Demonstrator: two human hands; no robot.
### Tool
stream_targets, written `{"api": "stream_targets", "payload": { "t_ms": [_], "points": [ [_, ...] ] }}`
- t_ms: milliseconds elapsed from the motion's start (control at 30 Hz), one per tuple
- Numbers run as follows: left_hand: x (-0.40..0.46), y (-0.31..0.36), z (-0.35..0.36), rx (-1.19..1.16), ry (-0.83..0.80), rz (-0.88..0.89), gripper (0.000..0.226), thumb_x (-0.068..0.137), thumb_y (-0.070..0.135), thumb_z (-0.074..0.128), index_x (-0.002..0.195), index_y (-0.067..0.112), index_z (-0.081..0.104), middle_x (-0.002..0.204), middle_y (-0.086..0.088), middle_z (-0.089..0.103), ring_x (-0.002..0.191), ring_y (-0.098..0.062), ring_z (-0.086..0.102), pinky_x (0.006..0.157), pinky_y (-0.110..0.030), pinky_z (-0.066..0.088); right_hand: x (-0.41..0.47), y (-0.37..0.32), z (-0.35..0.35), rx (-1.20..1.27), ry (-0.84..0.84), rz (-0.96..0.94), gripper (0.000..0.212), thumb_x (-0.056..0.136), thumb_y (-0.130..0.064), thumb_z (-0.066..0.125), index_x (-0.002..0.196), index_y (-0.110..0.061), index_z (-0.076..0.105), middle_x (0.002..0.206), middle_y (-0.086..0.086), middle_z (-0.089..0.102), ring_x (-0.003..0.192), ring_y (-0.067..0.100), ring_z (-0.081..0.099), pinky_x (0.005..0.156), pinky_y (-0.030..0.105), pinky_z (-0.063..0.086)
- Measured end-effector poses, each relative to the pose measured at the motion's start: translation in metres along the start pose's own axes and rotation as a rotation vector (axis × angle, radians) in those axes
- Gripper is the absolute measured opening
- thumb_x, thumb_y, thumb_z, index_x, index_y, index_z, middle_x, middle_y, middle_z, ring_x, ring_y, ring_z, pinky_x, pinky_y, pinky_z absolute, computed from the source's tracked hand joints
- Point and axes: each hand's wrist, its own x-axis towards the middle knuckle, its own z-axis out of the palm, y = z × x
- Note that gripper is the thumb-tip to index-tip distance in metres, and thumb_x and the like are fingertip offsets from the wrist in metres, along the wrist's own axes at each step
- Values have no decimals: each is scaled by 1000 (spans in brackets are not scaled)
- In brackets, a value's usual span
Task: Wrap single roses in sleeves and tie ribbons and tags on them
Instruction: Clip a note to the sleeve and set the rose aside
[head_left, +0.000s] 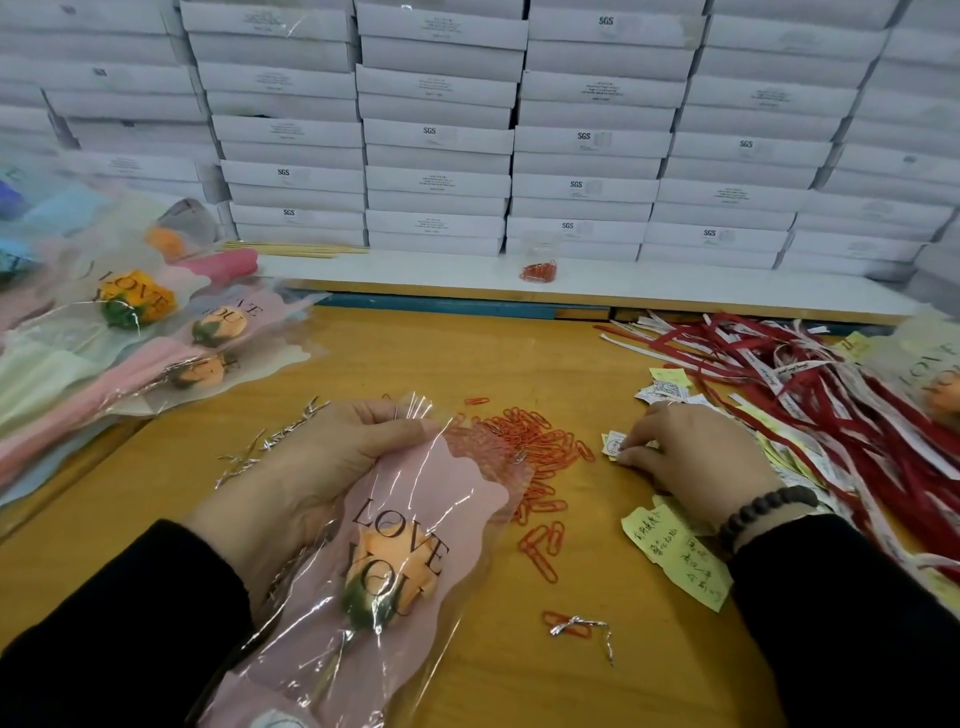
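At my desk (415, 353), my left hand (332, 457) grips the top of a pink sleeve (415, 519) holding an orange rose (389, 577) while my right hand (691, 452) pinches a small tag (614, 445); tangled ribbons (831, 384) and scattered paper clips (540, 447) crowd my reach, so the tag could snag or slip.

I see a pale pink plastic sleeve (415, 525) printed with black "LOVE YOU" over an orange rose (387, 577) with green sepals, low in the frame. Orange-red paper clips (540, 447) dot the yellow-brown wooden desk (426, 358). Red and white ribbons (810, 374) lie at right, beside yellow handwritten notes (675, 556). White boxes (436, 135) fill the top.
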Motion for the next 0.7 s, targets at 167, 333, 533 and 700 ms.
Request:
{"api": "stream_targets", "payload": {
  "t_ms": [167, 333, 533, 700],
  "points": [
    [-1, 1, 2, 9, 4, 9, 54, 55, 14, 73, 98, -15, 59, 74, -22, 65, 50, -23, 61, 51, -27, 54, 1, 2, -1, 42, -11, 31, 26, 92, -38, 53, 93, -19, 71, 97, -6, 65, 89, 13, 59, 69, 26, 47],
    [-1, -1, 2, 14, 12, 15, 53, 57, 13, 71, 99, -16, 59, 74, -22, 64, 52, -23, 59, 51, -26, 53, -3, -4, 2, -4, 303, 18, 25, 96, -25, 46, 95, -11, 67, 96, -2, 62, 80, 17, 57, 63, 25, 40],
    [2, -3, 3, 33, 10, -9, 44, 59, 12, 70, 95, -12, 63, 87, -29, 63, 62, -27, 57, 57, -28, 52, -1, -39, -13, 936, 225, 125, 15, 94, -15, 48, 83, -12, 57, 69, 2, 60, 50, 2, 58, 46, 15, 44],
    [2, -2, 2, 23, 5, -11, 42, 58, 13, 72, 92, -10, 64, 90, -30, 63, 66, -27, 57, 67, -30, 49, -1, -75, -18, 1310, 36, 47, 9, 89, -2, 55, 89, -10, 58, 68, 0, 65, 48, 3, 59, 46, 13, 43]
  ]
}}
